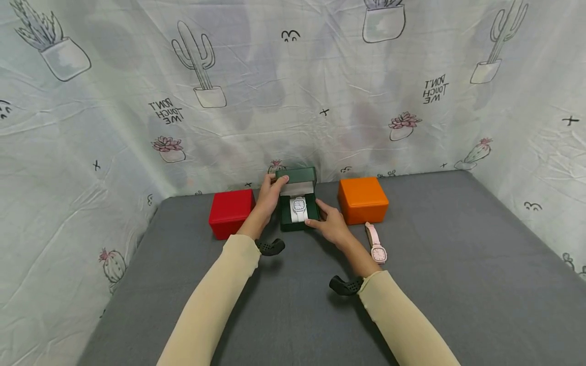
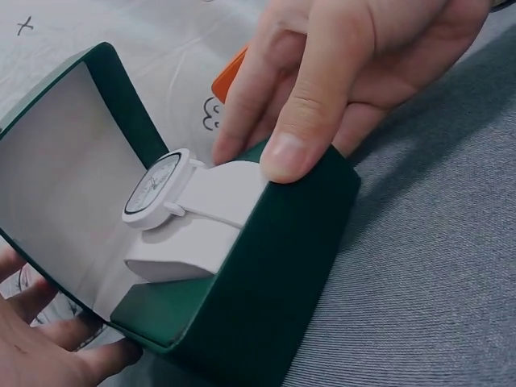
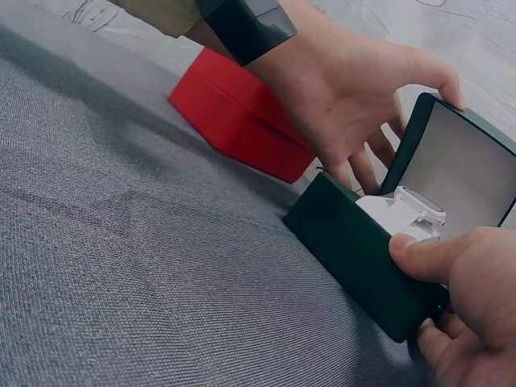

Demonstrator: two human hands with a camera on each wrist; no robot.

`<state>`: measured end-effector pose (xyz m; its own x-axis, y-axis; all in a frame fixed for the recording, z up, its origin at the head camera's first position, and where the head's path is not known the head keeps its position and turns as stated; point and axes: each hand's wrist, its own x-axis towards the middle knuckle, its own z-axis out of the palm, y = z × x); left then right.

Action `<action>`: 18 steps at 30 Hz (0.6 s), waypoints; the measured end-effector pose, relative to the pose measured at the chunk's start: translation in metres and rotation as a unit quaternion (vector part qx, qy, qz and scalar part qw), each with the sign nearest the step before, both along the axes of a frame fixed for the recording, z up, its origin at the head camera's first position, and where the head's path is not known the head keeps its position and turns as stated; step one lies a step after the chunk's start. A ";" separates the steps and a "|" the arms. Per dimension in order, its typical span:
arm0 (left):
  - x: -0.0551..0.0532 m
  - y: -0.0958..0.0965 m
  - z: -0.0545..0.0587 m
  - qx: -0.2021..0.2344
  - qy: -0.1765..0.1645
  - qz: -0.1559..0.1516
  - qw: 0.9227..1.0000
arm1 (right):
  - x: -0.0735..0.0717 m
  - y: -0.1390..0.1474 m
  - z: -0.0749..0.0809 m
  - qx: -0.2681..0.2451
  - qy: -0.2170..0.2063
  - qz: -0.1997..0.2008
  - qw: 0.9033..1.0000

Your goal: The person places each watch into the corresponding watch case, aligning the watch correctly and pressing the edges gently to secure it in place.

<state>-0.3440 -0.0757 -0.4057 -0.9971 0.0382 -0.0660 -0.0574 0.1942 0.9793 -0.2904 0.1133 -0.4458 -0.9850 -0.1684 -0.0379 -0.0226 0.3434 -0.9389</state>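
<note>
A dark green watch box [image 1: 297,175] stands with its lid up on the grey table, near the back. Inside it sits a white watch [image 1: 299,205] wrapped round a white cushion, its dial facing up. My left hand [image 1: 269,195] holds the raised lid at the left, thumb on the lid's top corner [image 3: 442,98] and the other fingers along the side and back. My right hand [image 1: 332,223] grips the base at its right front corner, thumb pressed on the front rim beside the watch strap. Some right fingertips are hidden behind the base [image 2: 282,266].
A closed red box [image 1: 231,211] stands left of the green one, close to my left forearm. To the right is a closed orange box [image 1: 363,200]. A pink watch [image 1: 376,246] lies in front of it, beside my right wrist. A printed curtain [image 1: 256,101] hangs behind the table.
</note>
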 end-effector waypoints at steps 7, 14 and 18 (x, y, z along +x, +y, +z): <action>0.004 -0.001 -0.005 0.010 0.003 0.005 1.000 | -0.001 0.000 -0.002 -0.001 0.002 0.000 1.000; 0.007 0.000 -0.012 0.021 0.026 0.008 0.999 | 0.000 0.000 -0.003 -0.010 0.002 -0.002 1.000; 0.008 0.001 -0.018 0.018 0.040 0.008 0.999 | 0.001 0.000 -0.003 -0.010 0.002 -0.002 1.000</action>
<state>-0.3363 -0.0744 -0.4234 -0.9996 0.0236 0.0156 0.0192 0.1586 0.9872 -0.2895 0.1133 -0.4492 -0.9860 -0.1643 -0.0299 -0.0255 0.3252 -0.9453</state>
